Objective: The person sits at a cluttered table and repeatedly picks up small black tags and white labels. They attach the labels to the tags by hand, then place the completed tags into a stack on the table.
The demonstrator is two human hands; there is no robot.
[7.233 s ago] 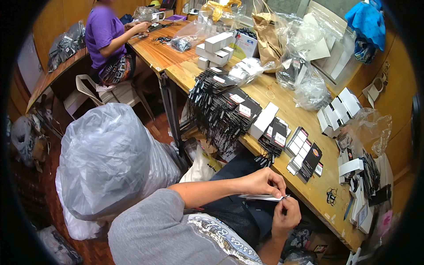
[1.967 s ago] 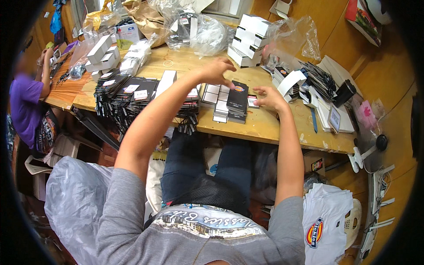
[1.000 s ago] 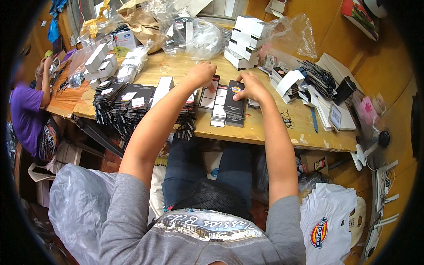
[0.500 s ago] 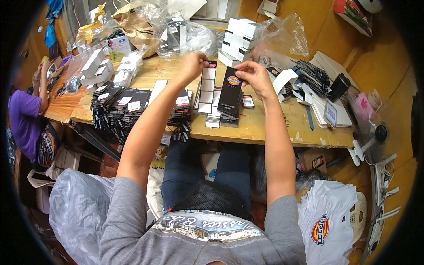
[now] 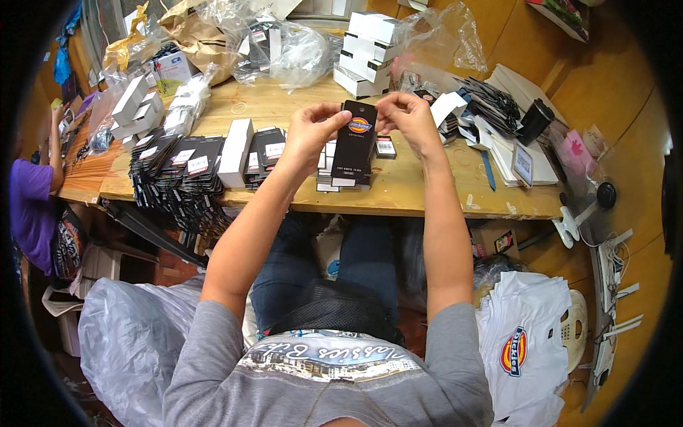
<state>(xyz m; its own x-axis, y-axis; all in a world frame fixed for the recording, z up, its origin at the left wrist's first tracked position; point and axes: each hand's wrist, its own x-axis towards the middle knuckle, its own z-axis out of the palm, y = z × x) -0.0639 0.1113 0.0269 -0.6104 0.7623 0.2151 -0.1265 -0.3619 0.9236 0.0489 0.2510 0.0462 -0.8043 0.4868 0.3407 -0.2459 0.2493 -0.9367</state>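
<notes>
- Far left: another person in a purple top (image 5: 32, 203) at the far end of the wooden table (image 5: 427, 192), well apart from the wearer's hands.
- Left part of table: white boxes (image 5: 135, 103) in clear bags, then a big spread of black tags w/ white labels (image 5: 178, 167), some hanging over the front edge.
- Long white box (image 5: 235, 142) lies just right of that spread, next to more black tags.
- Below table, lower left: grey plastic bag (image 5: 135, 341) by the wearer's knee.
- Left hand (image 5: 309, 132): raised over table, fingers closed, pinching the top left corner of the black card tag (image 5: 354, 139).
- Black card tag: upright, held betw. both hands above a small stack of tags (image 5: 341, 181) on the table; orange oval mark near its top, white strip low down.
- Right hand (image 5: 405, 117): fingers closed on the tag's top right corner, palm side toward tag.
- Behind hands: stack of white boxes (image 5: 370, 46), clear bags w/ dark items.
- Right of hands: loose black tags, black cup (image 5: 533, 121), blue pen (image 5: 487, 169).
- Lower right, floor: white folded shirts (image 5: 526, 349) w/ a red-yellow logo.
</notes>
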